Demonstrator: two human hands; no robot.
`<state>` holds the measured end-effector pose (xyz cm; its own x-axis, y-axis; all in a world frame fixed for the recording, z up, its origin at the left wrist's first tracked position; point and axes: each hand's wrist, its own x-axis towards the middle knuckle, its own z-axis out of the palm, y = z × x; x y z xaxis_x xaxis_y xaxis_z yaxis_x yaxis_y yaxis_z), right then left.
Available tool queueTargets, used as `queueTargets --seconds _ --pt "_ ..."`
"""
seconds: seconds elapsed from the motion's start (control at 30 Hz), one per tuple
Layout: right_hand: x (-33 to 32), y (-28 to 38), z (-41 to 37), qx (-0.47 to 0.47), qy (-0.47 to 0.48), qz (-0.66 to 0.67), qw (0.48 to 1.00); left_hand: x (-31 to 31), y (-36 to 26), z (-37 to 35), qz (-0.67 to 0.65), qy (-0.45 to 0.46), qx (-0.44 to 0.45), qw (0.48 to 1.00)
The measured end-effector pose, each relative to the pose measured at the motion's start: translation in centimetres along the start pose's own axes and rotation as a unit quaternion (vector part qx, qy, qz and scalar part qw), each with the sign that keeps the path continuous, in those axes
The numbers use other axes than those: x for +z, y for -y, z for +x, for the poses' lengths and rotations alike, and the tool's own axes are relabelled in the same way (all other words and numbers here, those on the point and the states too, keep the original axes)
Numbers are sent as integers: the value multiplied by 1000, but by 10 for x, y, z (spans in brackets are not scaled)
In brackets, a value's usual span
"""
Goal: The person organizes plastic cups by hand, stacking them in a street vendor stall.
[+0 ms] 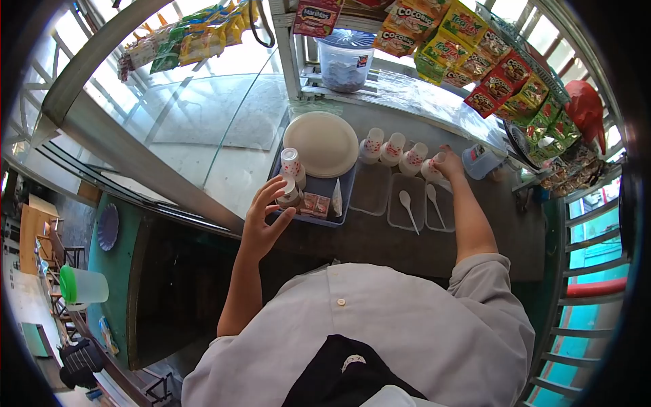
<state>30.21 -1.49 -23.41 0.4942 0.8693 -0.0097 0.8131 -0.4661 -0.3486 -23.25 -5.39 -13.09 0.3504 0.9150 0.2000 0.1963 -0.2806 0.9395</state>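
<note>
My right hand [447, 165] is closed around the rightmost small cup [428, 169], which is white with a red pattern. Similar cups [392, 150] line up to its left. Over the near-left edge of a blue tray [344, 216], my left hand [263, 216] has its fingers spread and holds nothing. Close to those fingertips are another patterned cup [290, 161] and a small container partly hidden by the hand. The tray also bears a round beige plate [320, 144], small reddish packets [315, 204] and a narrow white pointed packet [337, 198].
Clear plastic boxes [369, 193] sit before the cups; white spoons [409, 209] lie in two of them. A clear jug [480, 161] is beside my right hand. Drink sachets [468, 51] hang above. A blue-lidded tub [344, 64] stands behind; a glass case [230, 142] is left.
</note>
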Motion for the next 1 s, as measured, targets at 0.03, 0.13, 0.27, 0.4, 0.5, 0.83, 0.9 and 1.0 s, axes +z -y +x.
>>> queueTargets --seconds 0.03,0.13,0.27,0.4,0.5,0.83,0.9,1.0 --pt "-1 1 3 15 33 -9 999 -3 5 -4 -14 -6 -11 1000" --pt "-1 15 -3 28 -108 -29 993 -12 11 -16 -30 -21 -29 999" --pt "-8 90 -56 -219 -378 33 899 -24 20 -29 -40 -33 -53 997" --pt "25 189 -89 -416 -156 176 878 -24 26 -32 -53 -38 -62 996" --pt "50 269 -90 -457 12 249 854 -19 22 -29 -59 -29 -48 997" --pt "112 319 -77 -401 98 227 882 -30 14 -55 -44 -33 -48 997" --pt "107 302 -66 -226 265 435 830 -35 22 -65 -60 -49 -69 995" --pt "75 280 -52 -178 237 517 803 -33 28 -68 -56 -40 -73 995"
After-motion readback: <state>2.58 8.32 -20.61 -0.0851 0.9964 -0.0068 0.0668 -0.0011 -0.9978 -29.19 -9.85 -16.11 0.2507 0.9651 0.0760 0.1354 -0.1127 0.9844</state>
